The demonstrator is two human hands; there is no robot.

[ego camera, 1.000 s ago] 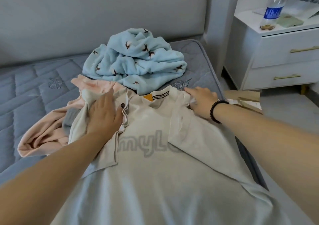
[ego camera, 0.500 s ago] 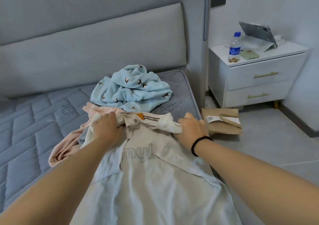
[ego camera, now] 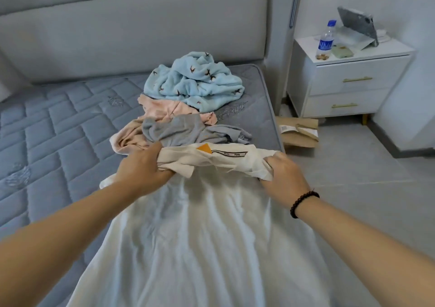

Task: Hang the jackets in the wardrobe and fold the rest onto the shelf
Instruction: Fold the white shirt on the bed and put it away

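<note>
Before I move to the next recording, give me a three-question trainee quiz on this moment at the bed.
1. True or false: both hands grip the white shirt at its collar end.
2. Which garment lies nearest the headboard? A) grey B) pink C) light blue with dark motifs
3. Fill in: the water bottle stands on the white ____.

Key:
1. True: the left hand and right hand each bunch the fabric.
2. C, the light blue garment.
3. Nightstand.
</note>
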